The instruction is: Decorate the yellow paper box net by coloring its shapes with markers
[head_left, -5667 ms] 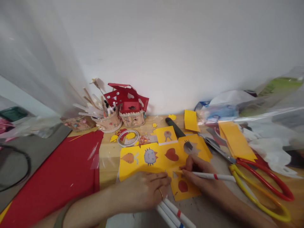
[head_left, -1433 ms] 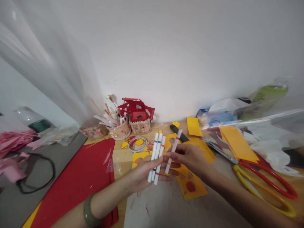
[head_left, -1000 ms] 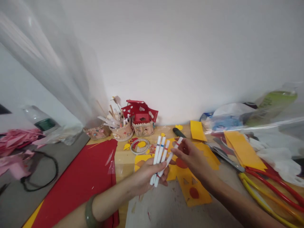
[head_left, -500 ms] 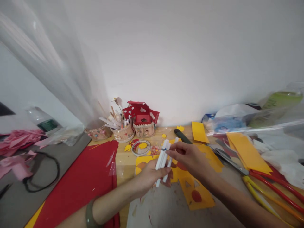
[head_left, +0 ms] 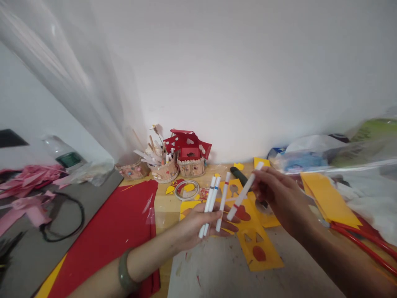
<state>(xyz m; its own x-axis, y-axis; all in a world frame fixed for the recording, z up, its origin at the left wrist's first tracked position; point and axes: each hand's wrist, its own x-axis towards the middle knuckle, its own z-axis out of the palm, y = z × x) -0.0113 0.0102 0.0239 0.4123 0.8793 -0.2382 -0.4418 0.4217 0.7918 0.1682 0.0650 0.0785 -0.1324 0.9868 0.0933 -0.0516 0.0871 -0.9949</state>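
4 held markers point(head_left: 244, 191), 3 decorated pots point(head_left: 191, 168)

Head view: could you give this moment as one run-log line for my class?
left hand: holds three pens; right hand: holds one pen; yellow paper: beneath hands; red paper: left side

Far wall: it is white and plain, and it fills most of the upper part of the view point(head_left: 232, 74).
Left hanging: a translucent plastic sheet point(head_left: 62, 62) comes down in diagonal folds, with bright streaks on it.
Far left: a dark flat patch point(head_left: 12, 138) stands out against a pale surface; what it is, I cannot tell.
Table: it is of light wood point(head_left: 169, 211), and its far side lies along the wall.
Left surface: a grey area point(head_left: 96, 198) extends towards the near corner.
Light: it is soft and rather dim; the wall becomes darker towards the upper corners.
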